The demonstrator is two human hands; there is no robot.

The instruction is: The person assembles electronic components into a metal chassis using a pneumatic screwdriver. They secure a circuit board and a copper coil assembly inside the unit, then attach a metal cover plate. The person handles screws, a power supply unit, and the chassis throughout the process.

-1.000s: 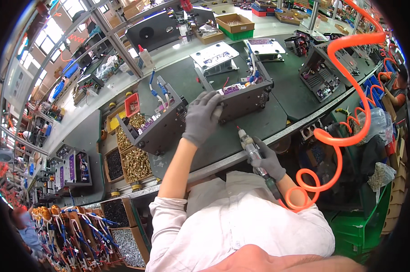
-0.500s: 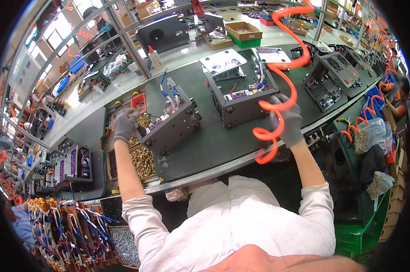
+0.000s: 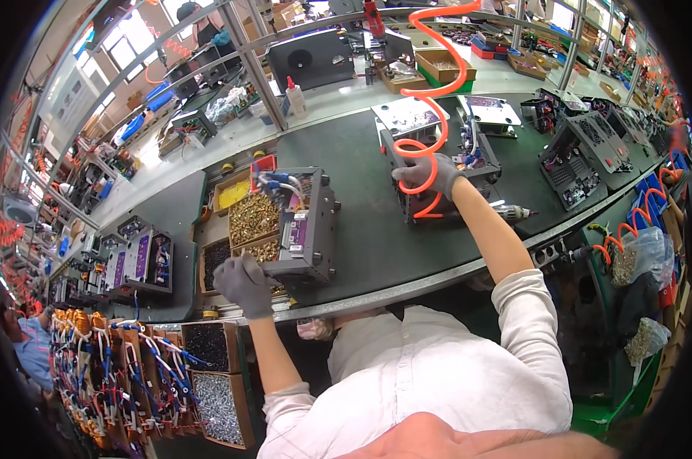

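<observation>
My left hand (image 3: 243,284), in a grey glove, is closed at the near left corner of a dark metal chassis (image 3: 315,229) and seems to grip its edge. Purple circuit boards and blue-white cables sit inside that chassis. My gloved right hand (image 3: 430,174) is curled over the front left of a second dark chassis (image 3: 484,174), among loops of an orange coiled hose (image 3: 447,86). What its fingers hold is hidden. Beyond my right forearm lies a silver power screwdriver (image 3: 512,212). Brass fasteners (image 3: 254,217) fill compartments beside the left chassis.
Another chassis (image 3: 143,260) stands at the left. More open housings (image 3: 579,157) line the bench to the right. A glue bottle (image 3: 295,98) stands at the back by a metal post. Wire harnesses (image 3: 120,382) hang at the lower left beside a box of silver screws (image 3: 222,409).
My left hand has moved nearer to me, and the left chassis has turned, uncovering more brass fasteners. My right hand has swung leftward with the hose across the second chassis; the screwdriver now shows.
</observation>
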